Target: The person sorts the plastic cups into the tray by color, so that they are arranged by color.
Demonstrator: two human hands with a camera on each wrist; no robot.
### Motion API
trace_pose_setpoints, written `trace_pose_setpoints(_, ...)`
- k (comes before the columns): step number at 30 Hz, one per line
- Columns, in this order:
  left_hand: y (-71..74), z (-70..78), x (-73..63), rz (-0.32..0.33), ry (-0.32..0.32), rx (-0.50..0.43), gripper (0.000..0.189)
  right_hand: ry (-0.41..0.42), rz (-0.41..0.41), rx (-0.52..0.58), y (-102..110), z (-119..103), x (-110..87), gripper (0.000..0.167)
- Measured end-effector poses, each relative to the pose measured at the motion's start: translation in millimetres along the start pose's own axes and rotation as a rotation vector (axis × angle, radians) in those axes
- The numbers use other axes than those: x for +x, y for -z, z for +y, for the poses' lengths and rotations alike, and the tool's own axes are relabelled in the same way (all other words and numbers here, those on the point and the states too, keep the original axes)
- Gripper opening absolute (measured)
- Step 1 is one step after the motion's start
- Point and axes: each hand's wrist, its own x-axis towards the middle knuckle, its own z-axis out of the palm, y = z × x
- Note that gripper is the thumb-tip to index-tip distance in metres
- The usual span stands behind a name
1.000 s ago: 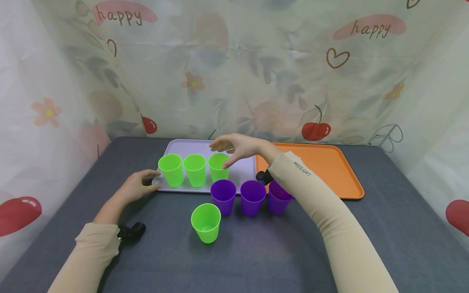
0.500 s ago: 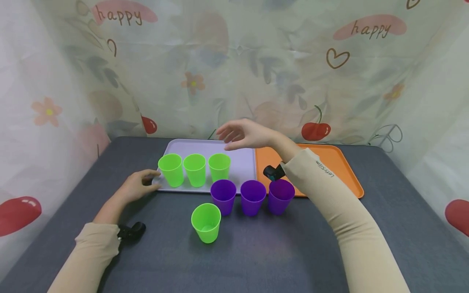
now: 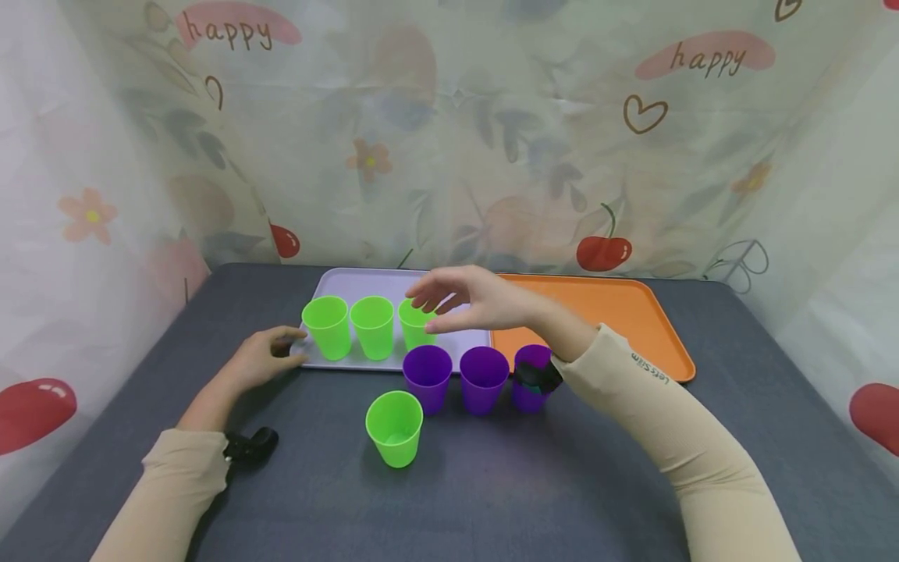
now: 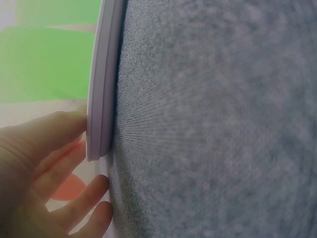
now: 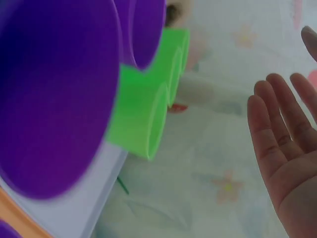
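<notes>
My left hand [image 3: 261,359] rests at the left end of a lilac tray [image 3: 460,343], its thumb [image 4: 64,126] touching the rim. Three green cups [image 3: 373,328] stand upright in a row on that tray. My right hand [image 3: 481,298] hovers in front of the rightmost of these, partly covering it in the head view, with fingers loosely bent and nothing held. Three purple cups [image 3: 485,380] stand along the front of the trays; my right wrist's camera partly hides the rightmost one. Another green cup [image 3: 395,429] stands upright nearer me on the dark tabletop.
An orange tray [image 3: 597,312] adjoins the lilac one on the right. Both lie on a dark grey table cloth [image 3: 492,499]. A patterned curtain [image 3: 449,156] encloses the back and sides.
My right hand rose away from the rightmost green cup on the tray, then came down and slightly nearer me. My left hand and all the cups have stayed put.
</notes>
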Motion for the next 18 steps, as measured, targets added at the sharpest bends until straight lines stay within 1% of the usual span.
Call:
trace_pose_setpoints(4, -0.2, -1.3, 0.4, 0.003, -0.003, 0.001, 0.047, 0.019, -0.007, 0.019, -16.2, -3.9, -6.6, 0.046)
trace_pose_setpoints(10, -0.1, -2.2, 0.8, -0.003, 0.001, -0.002, 0.048, 0.069, -0.028, 0.039, -40.2, -5.4, -14.1, 0.051)
trace_pose_setpoints(13, 0.1, -2.5, 1.1, -0.008, 0.003, -0.006, 0.049, 0.069, -0.031, 0.055, -50.9, -6.0, -18.1, 0.053)
trace_pose_setpoints(18, -0.2, -3.6, 1.8, -0.013, 0.005, -0.013, 0.049, 0.063, -0.040, 0.043, -65.8, -6.5, -23.2, 0.057)
